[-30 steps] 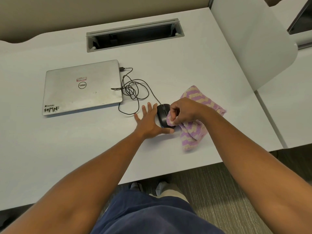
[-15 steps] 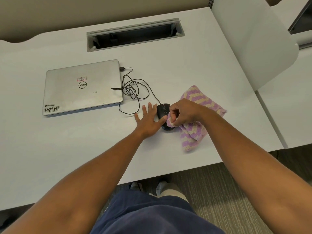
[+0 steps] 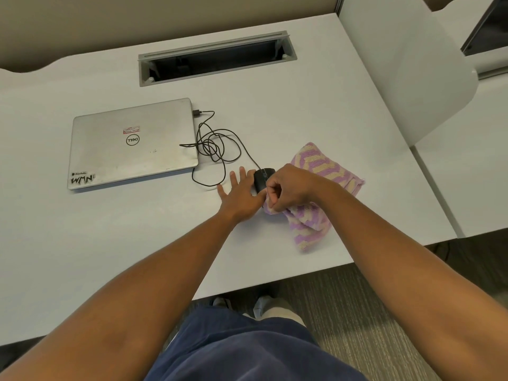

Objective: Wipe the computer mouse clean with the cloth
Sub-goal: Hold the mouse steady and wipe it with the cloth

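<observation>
Cloth (image 3: 310,218) slid nearer on mouse (image 3: 261,179), beside desk edge (image 3: 275,281).

White desk (image 3: 316,105) carries laptop (image 3: 132,144), mouse (image 3: 261,178) (corded), cloth (image 3: 316,166).

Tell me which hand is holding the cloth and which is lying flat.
The right hand is curled shut on the purple striped cloth, pressing it to the black mouse. The left hand lies open, fingers spread, beside the mouse.

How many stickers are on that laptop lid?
3 on the closed laptop: a small red-and-white label near the lid's middle, above the logo, and two at its near left corner, a small dark one above a lettered one.
</observation>
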`<state>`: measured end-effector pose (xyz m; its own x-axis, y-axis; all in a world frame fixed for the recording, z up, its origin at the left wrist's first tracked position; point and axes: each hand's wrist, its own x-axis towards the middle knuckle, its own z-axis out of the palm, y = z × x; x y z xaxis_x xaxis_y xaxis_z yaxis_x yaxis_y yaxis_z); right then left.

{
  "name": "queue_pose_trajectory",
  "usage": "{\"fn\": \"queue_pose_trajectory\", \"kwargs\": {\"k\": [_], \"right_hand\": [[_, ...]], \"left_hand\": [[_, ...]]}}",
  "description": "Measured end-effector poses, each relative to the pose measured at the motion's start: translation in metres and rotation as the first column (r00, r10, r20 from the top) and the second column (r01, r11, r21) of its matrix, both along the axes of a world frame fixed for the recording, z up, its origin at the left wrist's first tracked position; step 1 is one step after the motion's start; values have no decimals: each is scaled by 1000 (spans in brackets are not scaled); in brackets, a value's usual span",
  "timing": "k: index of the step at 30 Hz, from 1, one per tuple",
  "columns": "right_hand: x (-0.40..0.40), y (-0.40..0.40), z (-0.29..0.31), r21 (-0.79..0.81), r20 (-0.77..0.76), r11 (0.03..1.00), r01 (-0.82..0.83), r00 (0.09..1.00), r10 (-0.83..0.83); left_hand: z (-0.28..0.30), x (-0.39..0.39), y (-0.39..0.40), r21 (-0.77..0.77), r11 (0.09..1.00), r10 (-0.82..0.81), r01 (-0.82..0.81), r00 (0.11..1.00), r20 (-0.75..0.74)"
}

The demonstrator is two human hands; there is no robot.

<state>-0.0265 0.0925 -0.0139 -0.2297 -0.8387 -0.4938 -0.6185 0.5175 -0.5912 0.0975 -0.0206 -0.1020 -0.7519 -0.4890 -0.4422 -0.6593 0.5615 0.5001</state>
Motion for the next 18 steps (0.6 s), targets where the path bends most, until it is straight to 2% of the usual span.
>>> {"fn": "queue_pose_trajectory", "kwargs": {"k": [4, 8, 12, 18], "right_hand": [[11, 1, -4, -16, -60, 999, -49, 997, 47], [6, 6, -9, 34, -135, 997, -68, 988, 72], [-7, 15, -10, 86, -138, 996, -1, 990, 13], [-24, 20, -7, -2, -104, 992, 127, 987, -126]], "left_hand": [[1, -3, 0, 17, 1000, 6, -6, 1000, 1], [2, -2, -1, 2, 1000, -1, 1, 1000, 5], [3, -2, -1, 7, 1000, -1, 1, 1000, 6], [4, -2, -1, 11, 1000, -8, 8, 1000, 9]]}}
